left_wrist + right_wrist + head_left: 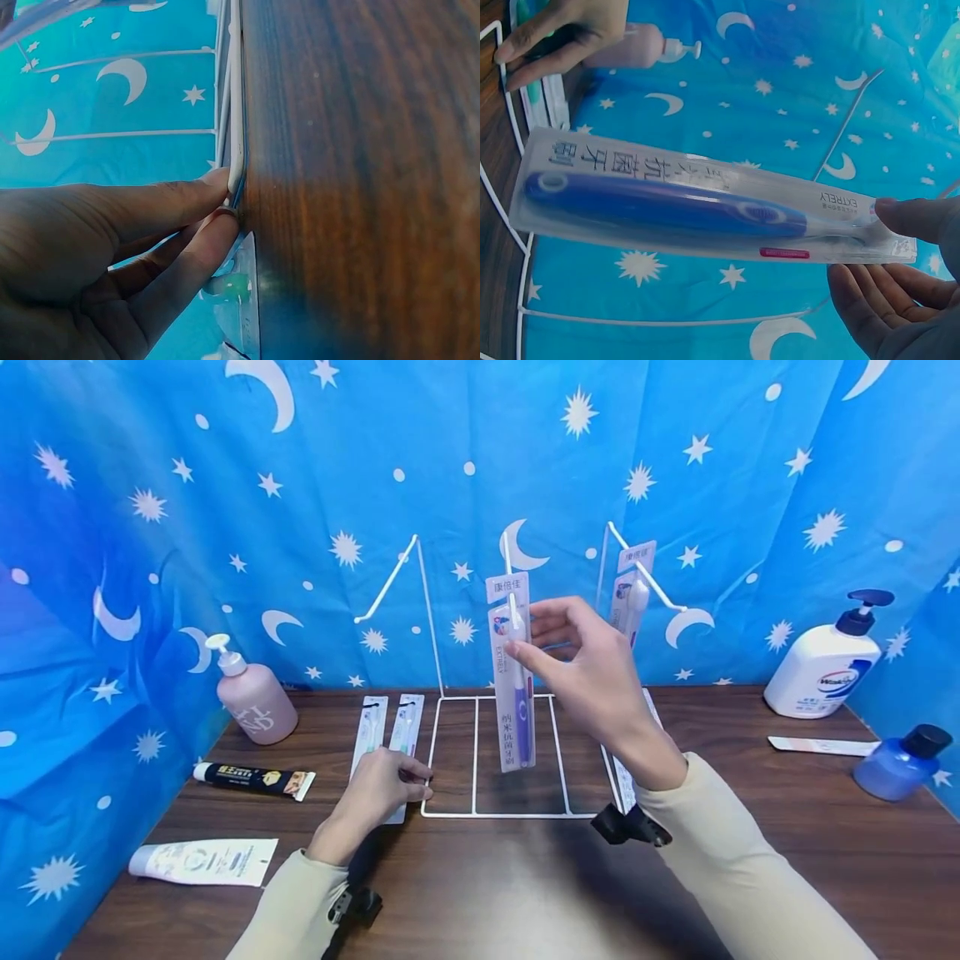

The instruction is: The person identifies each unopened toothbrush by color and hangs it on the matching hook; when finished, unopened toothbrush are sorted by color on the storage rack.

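My right hand (592, 672) holds a packaged purple toothbrush (522, 718) upright by the upper edge of its pack, thumb in front and fingers behind. The pack's top overlaps the middle prong of a white wire rack (517, 816). In the right wrist view, the purple handle (667, 206) shows through the clear pack. My left hand (378, 789) pinches the rack's base wire (237, 150) at its left side, low by the table. Another packaged toothbrush (637, 597) hangs on the right prong. The left prong (386, 578) bears nothing.
Two packaged toothbrushes (370, 722) lie left of the rack, partly behind my left hand. Farther left are a pink pump bottle (257, 702), a black tube (251, 780) and a white tube (206, 862). At right stand a white pump bottle (821, 672) and a blue bottle (896, 768).
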Available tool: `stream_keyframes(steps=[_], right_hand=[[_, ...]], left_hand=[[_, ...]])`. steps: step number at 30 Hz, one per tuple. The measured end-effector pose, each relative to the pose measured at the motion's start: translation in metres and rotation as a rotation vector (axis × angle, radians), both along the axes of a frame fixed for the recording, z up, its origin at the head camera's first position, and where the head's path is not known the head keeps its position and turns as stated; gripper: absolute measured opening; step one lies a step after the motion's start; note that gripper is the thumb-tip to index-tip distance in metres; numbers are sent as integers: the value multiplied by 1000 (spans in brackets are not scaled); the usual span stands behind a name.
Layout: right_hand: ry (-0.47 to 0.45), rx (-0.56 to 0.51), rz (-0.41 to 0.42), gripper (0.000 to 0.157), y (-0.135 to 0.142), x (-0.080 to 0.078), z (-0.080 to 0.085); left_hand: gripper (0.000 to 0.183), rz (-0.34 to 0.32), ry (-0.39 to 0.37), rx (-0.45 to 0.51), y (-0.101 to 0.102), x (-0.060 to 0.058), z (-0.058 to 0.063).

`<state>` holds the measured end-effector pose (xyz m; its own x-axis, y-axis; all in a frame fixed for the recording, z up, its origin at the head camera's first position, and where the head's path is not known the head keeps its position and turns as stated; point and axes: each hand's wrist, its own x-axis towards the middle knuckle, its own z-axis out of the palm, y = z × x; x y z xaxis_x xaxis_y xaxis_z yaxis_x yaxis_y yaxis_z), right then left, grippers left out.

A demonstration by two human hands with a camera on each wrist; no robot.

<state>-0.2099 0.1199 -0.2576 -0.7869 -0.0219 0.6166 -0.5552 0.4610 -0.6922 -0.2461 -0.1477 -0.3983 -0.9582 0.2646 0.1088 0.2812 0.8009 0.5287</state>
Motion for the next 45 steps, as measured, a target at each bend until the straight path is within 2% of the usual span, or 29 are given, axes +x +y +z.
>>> stream_keyframes(steps=[4, 12, 17, 22, 29, 35, 45], right_hand=[[16, -9, -30, 43, -1, -9, -3], [63, -28, -72, 43, -7, -28, -21], [68, -15, -93, 42, -7, -34, -28], [49, -3, -133, 39, -2, -40, -32], [41, 1, -142, 35, -2, -49, -27], [50, -19, -148, 34, -5, -54, -22], [46, 7, -168, 34, -8, -71, -9]], left_hand=[[16, -11, 15, 1, -1, 0, 1], [17, -6, -6, -12, -7, 5, -2], [17, -10, -18, -17, -7, 8, -10], [17, -28, 9, -7, -5, 8, -14], [18, -36, 30, -7, -4, 7, -13], [17, -46, 76, -5, -4, 4, -10], [17, -30, 86, 5, -3, 2, -5]])
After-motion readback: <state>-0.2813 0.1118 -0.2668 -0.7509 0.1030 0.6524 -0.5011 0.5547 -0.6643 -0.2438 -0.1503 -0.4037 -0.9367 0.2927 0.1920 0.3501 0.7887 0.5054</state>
